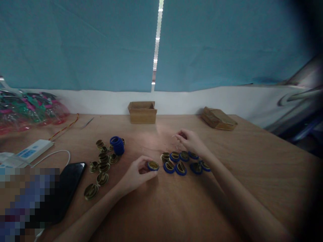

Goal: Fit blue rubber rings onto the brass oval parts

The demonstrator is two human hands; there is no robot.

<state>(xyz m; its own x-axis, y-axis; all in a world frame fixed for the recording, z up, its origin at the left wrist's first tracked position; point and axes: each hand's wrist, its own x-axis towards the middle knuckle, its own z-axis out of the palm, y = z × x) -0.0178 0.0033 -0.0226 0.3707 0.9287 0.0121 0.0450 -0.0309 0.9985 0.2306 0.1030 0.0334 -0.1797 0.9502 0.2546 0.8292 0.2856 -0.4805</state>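
My left hand (140, 173) is closed on a round gold-coloured disc with a blue ring round its edge (153, 165), held by thumb and fingers just over the table. Farther off and to the right, my right hand (188, 138) pinches a thin pale strand (174, 136). Below that hand lie several blue-rimmed gold discs (181, 168), each with a bar across its face, next to a disc without blue (165, 157). To the left, a stack of blue rings (117, 145) stands among several loose gold-coloured discs (102, 179).
An open cardboard box (142, 116) stands at the back, and a second carton (219, 119) lies back right. On the left are a black phone (72, 181), a white power strip (37, 148) with a cable, and several clear bottles with pink parts (32, 109).
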